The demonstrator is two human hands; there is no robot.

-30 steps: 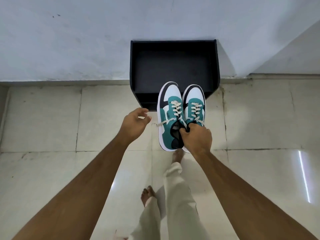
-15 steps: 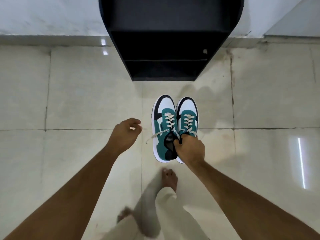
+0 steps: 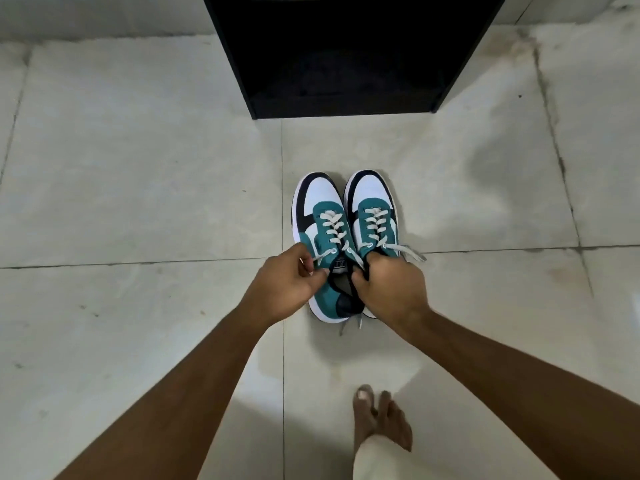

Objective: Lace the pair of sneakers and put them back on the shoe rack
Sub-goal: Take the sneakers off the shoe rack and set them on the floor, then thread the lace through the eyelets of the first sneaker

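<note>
Head view, looking down. The pair of teal, white and black low-top sneakers [image 3: 343,237] sits side by side on the pale tiled floor [image 3: 138,168], toes pointing toward the black open-fronted shoe rack [image 3: 346,57] at the top of the frame. The sneakers are in front of the rack, apart from it, not inside it.

Both sneakers show cream flat laces [image 3: 332,226] crossed through the eyelets. A loose lace end [image 3: 410,252] trails to the right of the right-hand sneaker, and another short end lies on the floor behind the heels.

Left hand [image 3: 287,282]: grip closed, fingers pinched on a lace end at the top eyelet of the left-hand sneaker. Right hand [image 3: 391,285]: grip closed over the collars where the two sneakers meet (exactly which parts the fingers pinch is hidden under the hand). It covers the heel of the right-hand sneaker.

A bare foot [image 3: 381,417] and a light trouser leg [image 3: 388,462] stand on the floor at the lower right, well behind the sneakers.
</note>
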